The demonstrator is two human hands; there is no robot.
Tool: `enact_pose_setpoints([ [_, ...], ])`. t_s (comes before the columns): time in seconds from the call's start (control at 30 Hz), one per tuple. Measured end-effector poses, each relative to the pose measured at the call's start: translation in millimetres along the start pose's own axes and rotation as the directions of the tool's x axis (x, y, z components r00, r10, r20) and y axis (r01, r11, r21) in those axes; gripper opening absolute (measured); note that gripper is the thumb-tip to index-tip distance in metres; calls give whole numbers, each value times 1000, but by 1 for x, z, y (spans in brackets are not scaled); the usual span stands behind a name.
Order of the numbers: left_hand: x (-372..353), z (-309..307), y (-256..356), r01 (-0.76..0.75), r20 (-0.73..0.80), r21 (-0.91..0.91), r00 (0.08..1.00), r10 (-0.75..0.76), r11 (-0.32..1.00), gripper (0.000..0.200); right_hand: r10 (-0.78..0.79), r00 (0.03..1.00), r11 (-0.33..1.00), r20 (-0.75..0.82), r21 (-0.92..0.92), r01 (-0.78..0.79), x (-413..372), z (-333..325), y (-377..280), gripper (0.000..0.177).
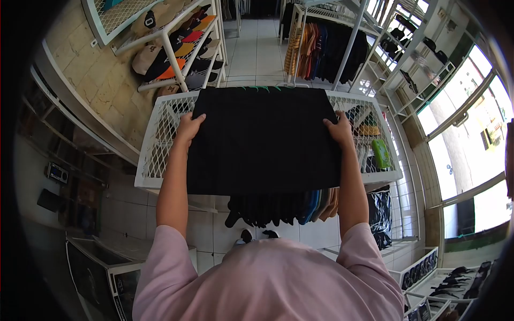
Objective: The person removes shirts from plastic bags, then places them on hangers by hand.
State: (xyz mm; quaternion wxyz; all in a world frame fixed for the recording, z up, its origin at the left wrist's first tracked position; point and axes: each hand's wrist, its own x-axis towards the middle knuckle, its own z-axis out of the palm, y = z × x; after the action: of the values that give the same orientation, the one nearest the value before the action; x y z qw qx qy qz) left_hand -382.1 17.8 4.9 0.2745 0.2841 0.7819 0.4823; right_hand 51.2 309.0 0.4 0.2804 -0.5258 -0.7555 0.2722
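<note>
A broad piece of black fabric [262, 142], smooth and nearly rectangular, is spread across a white mesh-topped rack [145, 170] in front of me. My left hand [189, 127] is closed on its left edge, thumb on top and the other fingers mostly hidden. On the opposite edge, my right hand [339, 128] grips the fabric in the same way. Thin green strands [262, 89] show along the far edge. A bright green packet [380, 153] lies on the mesh to the right of my right forearm.
Dark and coloured garments [273, 208] hang beneath the rack, close to my feet. Caps fill a white stand [184, 53] at the far left. Beyond the tiled aisle, a clothes rail [321, 51] holds more garments. Glass doors [466, 123] line the right side.
</note>
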Motion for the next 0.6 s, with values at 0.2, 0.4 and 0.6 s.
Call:
enact_pose_setpoints([
  [0.2, -95, -8, -1, -116, 1, 169, 993, 117, 979, 80, -68, 996, 998, 54, 2, 68, -100, -54, -4, 81],
  [0.4, -170, -17, -38, -222, -62, 187, 969, 237, 957, 70, -20, 990, 987, 139, 159, -3, -145, -77, 13, 59],
  [0.6, -172, -30, 49, -477, -288, -29, 846, 450, 878, 43, -180, 982, 878, -65, 439, 190, -136, -113, -38, 41],
])
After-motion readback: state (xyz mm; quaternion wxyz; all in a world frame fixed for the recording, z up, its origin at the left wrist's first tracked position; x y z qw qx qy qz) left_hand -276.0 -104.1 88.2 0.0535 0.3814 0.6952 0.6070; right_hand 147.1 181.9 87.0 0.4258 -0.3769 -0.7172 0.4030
